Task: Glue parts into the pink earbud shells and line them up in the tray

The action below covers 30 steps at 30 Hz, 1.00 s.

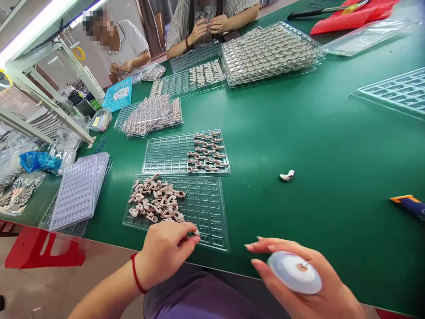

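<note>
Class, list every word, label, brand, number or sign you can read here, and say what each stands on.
None: no text is legible anywhere.
White round object in the right hand: no lettering can be made out.
Clear box of slips: any print is too small to read.
Blue-and-orange tool: nothing legible.

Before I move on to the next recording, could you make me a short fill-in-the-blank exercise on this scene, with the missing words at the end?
The left hand pinches a small piece between forefinger and ____.
That wrist wears a ____ bracelet.
The heaped parts lie on the ____ side of their tray.
The table is ____.

Missing words: thumb; red; left; green.
</note>
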{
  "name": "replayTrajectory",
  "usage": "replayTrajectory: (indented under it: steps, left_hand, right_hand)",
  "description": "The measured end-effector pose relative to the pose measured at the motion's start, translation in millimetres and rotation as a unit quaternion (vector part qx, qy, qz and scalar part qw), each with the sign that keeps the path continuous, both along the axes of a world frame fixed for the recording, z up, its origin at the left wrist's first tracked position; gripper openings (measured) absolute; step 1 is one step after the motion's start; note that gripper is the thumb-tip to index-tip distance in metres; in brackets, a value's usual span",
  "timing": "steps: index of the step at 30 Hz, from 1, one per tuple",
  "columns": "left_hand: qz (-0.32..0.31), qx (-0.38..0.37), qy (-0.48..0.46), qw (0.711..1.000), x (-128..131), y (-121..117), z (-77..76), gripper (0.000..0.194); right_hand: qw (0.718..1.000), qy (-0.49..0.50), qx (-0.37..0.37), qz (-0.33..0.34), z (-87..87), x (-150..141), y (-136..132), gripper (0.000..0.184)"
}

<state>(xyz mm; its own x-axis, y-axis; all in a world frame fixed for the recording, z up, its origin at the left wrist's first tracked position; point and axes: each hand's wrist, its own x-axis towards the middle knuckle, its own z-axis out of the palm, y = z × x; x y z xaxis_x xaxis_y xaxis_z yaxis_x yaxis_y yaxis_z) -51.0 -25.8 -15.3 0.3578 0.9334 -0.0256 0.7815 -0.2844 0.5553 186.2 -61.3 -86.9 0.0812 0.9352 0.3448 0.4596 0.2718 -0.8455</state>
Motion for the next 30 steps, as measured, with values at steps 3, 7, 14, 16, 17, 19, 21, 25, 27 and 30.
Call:
replayTrajectory:
  steps: [3, 7, 14, 16, 17, 19, 21, 25, 27, 30]
  left_hand:
    - [0.072, -0.085, -0.16, 0.981, 8, -13, -4.5, 0.015]
    - [0.165, -0.153, -0.297, 0.928, 16, -26, -10.3, 0.016]
    - [0.29, -0.275, -0.458, 0.794, 14, -46, -13.8, 0.03]
    - [0.314, -0.296, -0.487, 0.76, 12, -50, -14.0, 0.039]
    - [0.32, -0.307, -0.496, 0.746, 11, -51, -14.2, 0.041]
    - [0.325, -0.331, -0.505, 0.727, 8, -53, -15.1, 0.038]
    - [0.326, -0.349, -0.501, 0.722, 4, -55, -16.0, 0.03]
    - [0.315, -0.322, -0.461, 0.765, -3, -57, -16.5, 0.024]
    - [0.288, -0.259, -0.401, 0.83, -6, -58, -16.3, 0.018]
    - [0.208, -0.07, -0.231, 0.948, -8, -60, -17.0, 0.011]
  right_hand:
    - [0.996, 0.04, -0.01, 0.076, 10.4, -18, -2, 0.019]
    - [0.992, 0.047, -0.006, 0.113, 21.4, -31, -1, 0.015]
    - [0.985, -0.006, -0.062, 0.16, 21.8, -21, -7, 0.023]
    - [0.982, -0.005, -0.086, 0.168, 15.8, -18, -13, 0.026]
    - [0.981, -0.003, -0.095, 0.167, 12.2, -17, -16, 0.028]
    - [0.983, 0.008, -0.104, 0.152, 5.2, -17, -22, 0.032]
    - [0.984, 0.023, -0.106, 0.139, 0.3, -17, -25, 0.038]
    - [0.989, 0.047, -0.079, 0.115, 0.1, -19, -26, 0.038]
    - [0.992, 0.034, -0.06, 0.109, 2.3, -18, -24, 0.033]
    - [0.992, 0.01, -0.031, 0.124, 4.0, -17, -22, 0.029]
